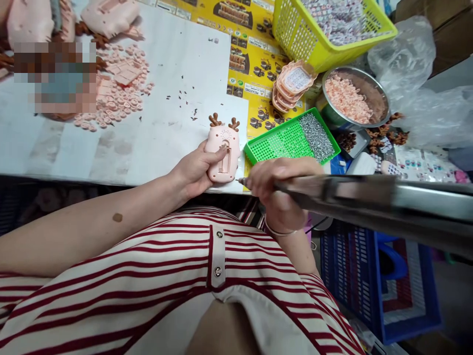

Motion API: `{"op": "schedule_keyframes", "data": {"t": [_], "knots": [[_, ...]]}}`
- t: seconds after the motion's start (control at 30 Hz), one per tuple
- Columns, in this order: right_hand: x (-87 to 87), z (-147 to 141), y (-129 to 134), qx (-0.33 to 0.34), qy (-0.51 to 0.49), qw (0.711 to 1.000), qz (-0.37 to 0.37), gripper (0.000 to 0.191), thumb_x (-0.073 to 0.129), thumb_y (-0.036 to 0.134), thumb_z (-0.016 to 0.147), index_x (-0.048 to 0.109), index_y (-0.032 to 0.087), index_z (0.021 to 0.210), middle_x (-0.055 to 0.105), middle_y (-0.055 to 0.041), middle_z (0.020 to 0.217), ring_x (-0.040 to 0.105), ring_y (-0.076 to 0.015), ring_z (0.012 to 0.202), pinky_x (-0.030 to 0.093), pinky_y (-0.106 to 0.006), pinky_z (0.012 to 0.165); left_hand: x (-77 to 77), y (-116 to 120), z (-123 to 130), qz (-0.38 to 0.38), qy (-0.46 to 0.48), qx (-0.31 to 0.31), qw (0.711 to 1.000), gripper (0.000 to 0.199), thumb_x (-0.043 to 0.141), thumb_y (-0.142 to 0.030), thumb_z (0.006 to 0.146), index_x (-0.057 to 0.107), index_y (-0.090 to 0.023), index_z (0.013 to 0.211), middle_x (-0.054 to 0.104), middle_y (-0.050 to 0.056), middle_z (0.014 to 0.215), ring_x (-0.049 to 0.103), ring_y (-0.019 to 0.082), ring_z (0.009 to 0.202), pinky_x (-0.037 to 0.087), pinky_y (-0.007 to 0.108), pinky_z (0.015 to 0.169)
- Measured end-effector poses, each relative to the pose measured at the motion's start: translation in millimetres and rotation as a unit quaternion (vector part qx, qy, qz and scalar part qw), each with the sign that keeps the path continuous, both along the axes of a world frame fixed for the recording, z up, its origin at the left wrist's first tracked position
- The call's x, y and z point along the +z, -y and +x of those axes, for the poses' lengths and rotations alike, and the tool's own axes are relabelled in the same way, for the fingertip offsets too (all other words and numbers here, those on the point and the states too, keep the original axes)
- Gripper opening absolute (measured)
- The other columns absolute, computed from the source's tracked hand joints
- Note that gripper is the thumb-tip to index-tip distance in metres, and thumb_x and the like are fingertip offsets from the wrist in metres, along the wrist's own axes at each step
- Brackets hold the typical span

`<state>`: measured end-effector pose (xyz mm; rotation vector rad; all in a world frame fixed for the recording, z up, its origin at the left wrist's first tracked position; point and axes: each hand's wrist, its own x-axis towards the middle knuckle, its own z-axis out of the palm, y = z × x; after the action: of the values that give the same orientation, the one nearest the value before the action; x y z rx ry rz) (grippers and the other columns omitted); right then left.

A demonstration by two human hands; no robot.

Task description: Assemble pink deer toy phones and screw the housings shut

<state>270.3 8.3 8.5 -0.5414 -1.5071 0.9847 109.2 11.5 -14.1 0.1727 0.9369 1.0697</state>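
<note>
My left hand (194, 170) grips a pale pink plastic case (232, 157) with two brown antlers on its top end. The case lies back side up at the table's near edge, showing a battery slot and corner screw holes; my thumb lies across it. In my right hand (281, 190) is a long powered screwdriver (351, 195), its body blurred and stretching to the right. Its thin bit points left, close to the lower right corner of the case; whether it touches cannot be made out. A green basket (271, 147) with small silver screws (316, 137) stands just beyond my right hand.
At the left are pink round parts (127, 101) and more pink cases (111, 17). Further right stand stacked pink frames (293, 81), a yellow basket (303, 42) and a metal bowl (382, 118) of pink pieces. Blue crates (406, 325) sit below, right.
</note>
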Motion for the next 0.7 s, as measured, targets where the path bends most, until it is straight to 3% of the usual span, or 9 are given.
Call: {"op": "schedule_keyframes", "data": {"t": [0.1,0.2,0.3,0.57,0.7], "knots": [[12.0,20.3,-12.8,-0.066,-0.090,0.987,0.114,0.019,0.071,0.043,0.084,0.065,0.035,0.100,0.044,0.0106,0.051,0.044,-0.0099,0.037,0.044,-0.025,0.036,-0.8,1.1,-1.9,-0.007,-0.011,-0.003,1.000,0.050,0.077,-0.012,0.082,0.061,-0.025,0.127,0.074,0.005,0.106,0.072,0.023,0.094,0.060,0.049,0.093],[8.0,46.5,-29.5,-0.207,-0.067,0.972,0.089,0.022,0.072,0.049,0.082,0.061,0.031,0.089,0.038,0.0106,0.049,0.040,-0.0099,0.036,0.043,-0.027,0.040,1.1,3.3,-2.8,-0.012,-0.024,-0.015,1.000,0.043,0.074,-0.013,0.085,0.062,-0.024,0.125,0.074,0.006,0.107,0.072,0.024,0.093,0.060,0.053,0.093],[-4.6,65.4,-40.6,-0.290,-0.034,0.954,0.065,0.031,0.069,0.058,0.082,0.057,0.031,0.093,0.038,0.0096,0.054,0.043,-0.0113,0.040,0.044,-0.031,0.047,3.9,5.3,-2.7,-0.004,-0.035,-0.018,0.999,0.040,0.072,-0.014,0.086,0.063,-0.023,0.125,0.073,0.007,0.109,0.072,0.023,0.092,0.061,0.051,0.091],[-19.0,68.8,-49.2,-0.283,-0.064,0.954,0.077,0.031,0.073,0.054,0.079,0.059,0.032,0.096,0.041,0.0087,0.055,0.046,-0.0128,0.041,0.042,-0.031,0.045,7.1,7.3,-2.1,0.002,-0.045,-0.023,0.999,0.033,0.070,-0.015,0.089,0.064,-0.021,0.121,0.073,0.007,0.104,0.072,0.021,0.087,0.064,0.041,0.082],[-28.4,70.9,-50.3,-0.280,-0.049,0.958,0.046,0.031,0.071,0.054,0.080,0.059,0.032,0.098,0.047,0.0057,0.068,0.047,-0.0130,0.048,0.044,-0.033,0.051,6.7,7.7,-2.0,0.003,-0.045,-0.024,0.999,0.036,0.071,-0.015,0.088,0.063,-0.021,0.122,0.073,0.007,0.104,0.073,0.022,0.086,0.064,0.040,0.080]]}}
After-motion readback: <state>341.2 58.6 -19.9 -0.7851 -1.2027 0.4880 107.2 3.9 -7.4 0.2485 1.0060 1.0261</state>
